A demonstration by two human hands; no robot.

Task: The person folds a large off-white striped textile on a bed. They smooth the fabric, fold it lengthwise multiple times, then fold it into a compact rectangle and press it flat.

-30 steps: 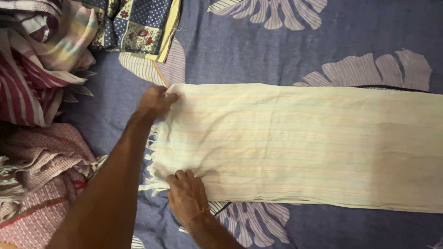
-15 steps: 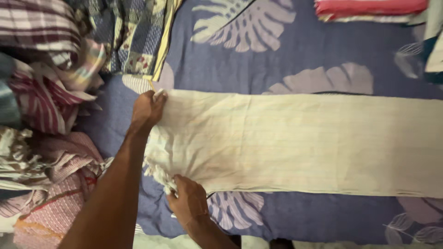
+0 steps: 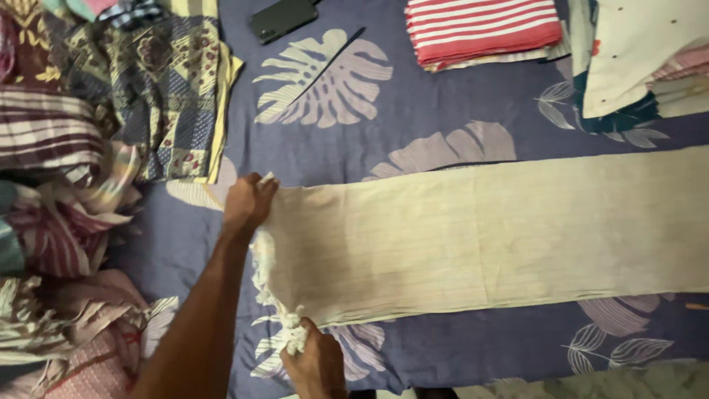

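I see a long cream towel [image 3: 480,236] with faint stripes and a white fringe at its short end, lying flat and stretched across the blue bedsheet [image 3: 443,111] printed with pale leaves. Its fringed end sits between my hands. My left hand [image 3: 247,203] pinches the far corner of that end, fingers closed on the cloth. My right hand [image 3: 314,362] is clamped on the near corner, with the fringe bunched in its grip. The two hands are well apart, one at each corner. Beyond the towel, a folded red-and-white striped cloth [image 3: 480,29] lies on the sheet, and a dark phone [image 3: 283,18] lies near it. A heap of patterned cloths [image 3: 88,148] is piled to the left.
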